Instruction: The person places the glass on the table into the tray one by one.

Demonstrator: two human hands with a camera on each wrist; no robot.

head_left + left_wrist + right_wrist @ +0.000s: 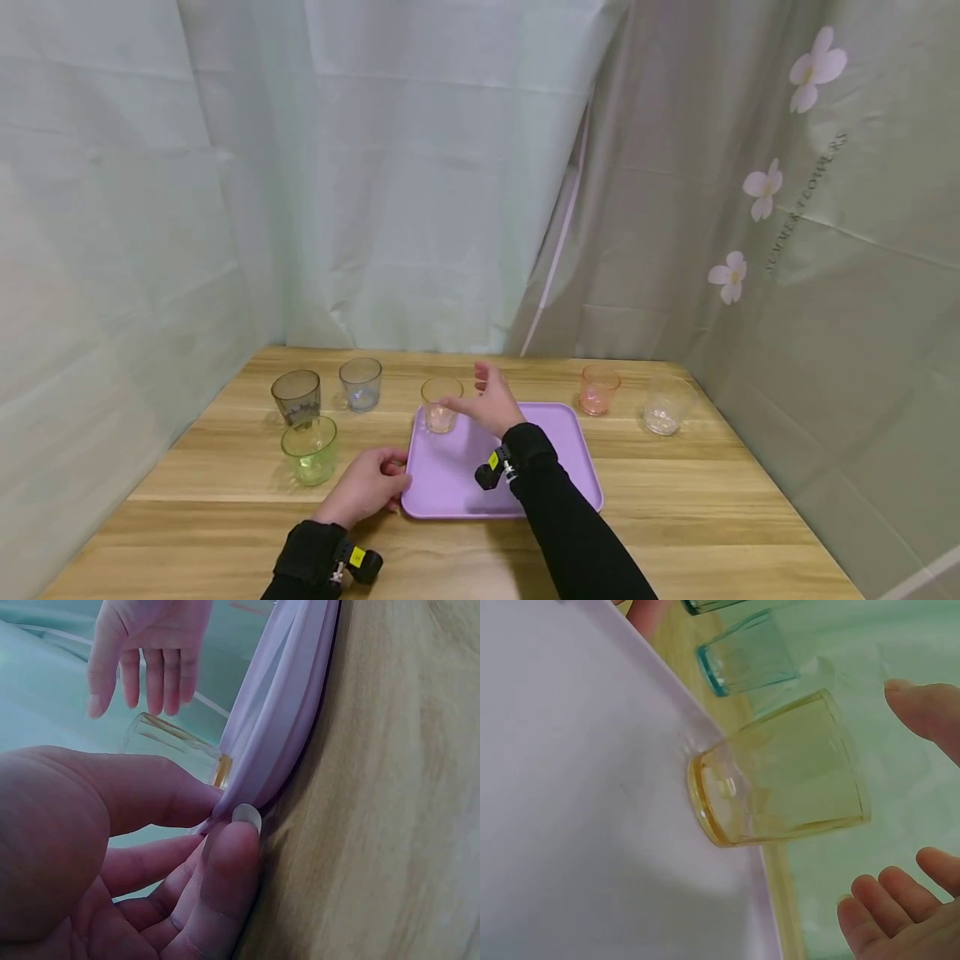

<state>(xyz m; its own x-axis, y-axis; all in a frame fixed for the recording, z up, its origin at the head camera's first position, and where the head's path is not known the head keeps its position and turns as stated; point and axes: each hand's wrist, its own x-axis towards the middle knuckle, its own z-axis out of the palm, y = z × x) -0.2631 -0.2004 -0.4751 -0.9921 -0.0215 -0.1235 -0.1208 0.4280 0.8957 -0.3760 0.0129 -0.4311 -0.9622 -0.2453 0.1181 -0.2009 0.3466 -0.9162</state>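
Note:
A yellow-tinted glass (440,408) stands upright on the far left corner of the purple tray (457,487). My right hand (491,406) is raised beside and above this glass, thumb and fingers spread. In the right wrist view a gap shows between those fingers and the glass (780,776). My left hand (369,485) is at the tray's left edge. Close up in the left wrist view, its thumb and a finger pinch the tray rim (281,742).
Left of the tray stand a grey-brown glass (296,396), a bluish glass (362,385) and a green glass (311,452). On the right are a pink-orange glass (598,390) and a clear glass (666,408). Curtains (420,183) hang behind the wooden table (712,517).

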